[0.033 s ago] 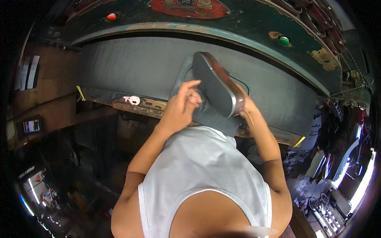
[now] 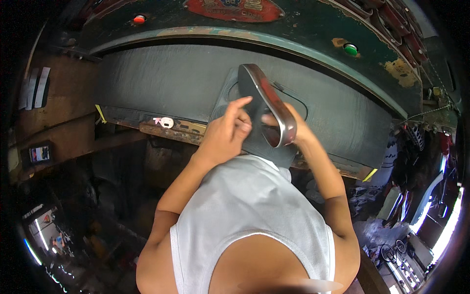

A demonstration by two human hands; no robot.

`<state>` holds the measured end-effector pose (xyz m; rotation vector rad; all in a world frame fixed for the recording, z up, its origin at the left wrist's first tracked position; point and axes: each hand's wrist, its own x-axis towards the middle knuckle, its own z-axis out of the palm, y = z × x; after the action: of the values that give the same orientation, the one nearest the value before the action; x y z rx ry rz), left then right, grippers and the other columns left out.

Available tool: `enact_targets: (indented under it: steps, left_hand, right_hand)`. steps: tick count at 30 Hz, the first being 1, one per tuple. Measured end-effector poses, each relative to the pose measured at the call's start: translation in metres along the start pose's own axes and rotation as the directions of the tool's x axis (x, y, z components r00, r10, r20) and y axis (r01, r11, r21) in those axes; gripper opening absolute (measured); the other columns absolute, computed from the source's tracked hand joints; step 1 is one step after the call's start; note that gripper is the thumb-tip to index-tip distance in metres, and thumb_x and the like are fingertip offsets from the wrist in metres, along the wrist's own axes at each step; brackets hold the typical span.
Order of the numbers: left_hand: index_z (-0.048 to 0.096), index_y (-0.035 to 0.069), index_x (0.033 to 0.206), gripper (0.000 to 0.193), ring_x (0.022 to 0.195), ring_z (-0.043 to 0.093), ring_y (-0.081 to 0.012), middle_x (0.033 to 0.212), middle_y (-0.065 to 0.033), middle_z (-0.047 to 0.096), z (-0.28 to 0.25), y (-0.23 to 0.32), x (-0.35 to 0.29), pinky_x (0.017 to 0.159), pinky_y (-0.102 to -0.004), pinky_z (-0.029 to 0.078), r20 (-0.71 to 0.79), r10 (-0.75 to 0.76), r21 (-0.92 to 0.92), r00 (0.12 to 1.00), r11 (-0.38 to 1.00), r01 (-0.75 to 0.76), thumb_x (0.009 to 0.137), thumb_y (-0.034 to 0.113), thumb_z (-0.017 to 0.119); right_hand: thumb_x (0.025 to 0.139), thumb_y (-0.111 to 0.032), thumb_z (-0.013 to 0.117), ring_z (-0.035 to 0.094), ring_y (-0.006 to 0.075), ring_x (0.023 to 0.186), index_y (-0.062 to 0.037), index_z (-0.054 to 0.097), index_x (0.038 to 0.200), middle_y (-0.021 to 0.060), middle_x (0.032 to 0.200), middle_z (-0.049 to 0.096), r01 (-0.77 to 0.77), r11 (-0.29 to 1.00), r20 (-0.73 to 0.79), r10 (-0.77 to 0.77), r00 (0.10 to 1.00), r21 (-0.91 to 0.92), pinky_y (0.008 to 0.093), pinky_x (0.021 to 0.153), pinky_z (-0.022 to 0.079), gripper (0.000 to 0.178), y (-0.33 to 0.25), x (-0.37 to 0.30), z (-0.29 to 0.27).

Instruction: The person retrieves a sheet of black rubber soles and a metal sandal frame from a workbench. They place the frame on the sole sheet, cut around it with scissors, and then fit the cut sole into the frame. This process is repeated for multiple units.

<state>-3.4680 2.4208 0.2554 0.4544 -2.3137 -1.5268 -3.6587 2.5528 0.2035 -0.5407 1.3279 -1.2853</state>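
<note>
My right hand grips a sole-shaped cutting die with a dark red-brown wall and a bright metal rim. It is held tilted above the press bed, with some right fingers showing through its hollow lower end. Dark material fills the upper part; whether it is loose from the die I cannot tell. Close beside the die's left side is my left hand, index finger stretched out and the others loosely bent, with no clear grip on anything. Beneath both hands lies a dark textured sheet, partly hidden by hands, die and shirt.
The grey press bed spans the front, below a green machine beam with a red button and a green button. A small pink and white round thing sits on the near ledge. More dies stand at the upper right.
The die's lower end was filled with black material and is now hollow, right fingers showing through. My right hand has shifted slightly left and up; my left hand slightly right.
</note>
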Motion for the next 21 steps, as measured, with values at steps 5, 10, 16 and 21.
enact_targets:
  steps: [5,10,16,21]
  left_hand:
    - [0.048,0.004,0.143,0.055,0.09,0.073,-0.0293,0.106,-0.0221,0.072,-0.013,0.02,-0.001,0.073,-0.037,0.054,0.102,-0.136,0.443,0.985,0.893,0.078,0.095,0.023,0.067]
    - [0.064,-0.002,0.126,0.034,0.1,0.066,-0.0186,0.111,-0.0136,0.072,-0.087,-0.03,-0.031,0.09,-0.0318,0.051,-0.013,-0.162,0.088,0.987,0.983,0.162,0.096,0.013,0.064]
    - [0.061,-0.004,0.129,0.037,0.107,0.061,-0.0161,0.117,-0.0095,0.067,-0.187,-0.1,-0.074,0.097,-0.0303,0.047,-0.314,-0.332,-0.076,0.889,0.943,0.325,0.101,0.021,0.06]
    - [0.057,-0.002,0.135,0.046,0.117,0.056,-0.0178,0.127,-0.0104,0.062,-0.182,-0.137,-0.066,0.105,-0.0317,0.041,-0.298,-0.446,-0.451,0.844,0.845,0.288,0.102,0.03,0.063]
  right_hand:
    - [0.074,-0.045,0.089,0.063,0.0166,0.088,0.0037,0.06,0.133,0.0096,0.101,0.069,0.08,0.957,-0.175,-0.132,0.976,-0.28,0.0288,0.079,0.049,0.082,0.013,-0.006,0.028]
    - [0.075,-0.046,0.088,0.067,0.0242,0.097,0.0034,0.066,0.125,0.0147,0.106,0.072,0.051,0.896,-0.284,-0.194,0.939,-0.441,0.0355,0.088,0.051,0.074,-0.001,-0.067,0.003]
    - [0.081,-0.024,0.081,0.066,0.0204,0.089,0.0031,0.068,0.116,0.0112,0.1,0.072,-0.1,0.779,-0.593,-0.38,0.709,-0.619,0.0336,0.081,0.051,0.047,0.024,-0.159,-0.088]
    - [0.081,-0.015,0.075,0.071,0.0344,0.088,0.0009,0.068,0.117,0.0201,0.099,0.074,-0.695,0.478,-0.833,-0.425,0.353,-0.538,0.0406,0.08,0.055,0.039,0.069,-0.166,-0.145]
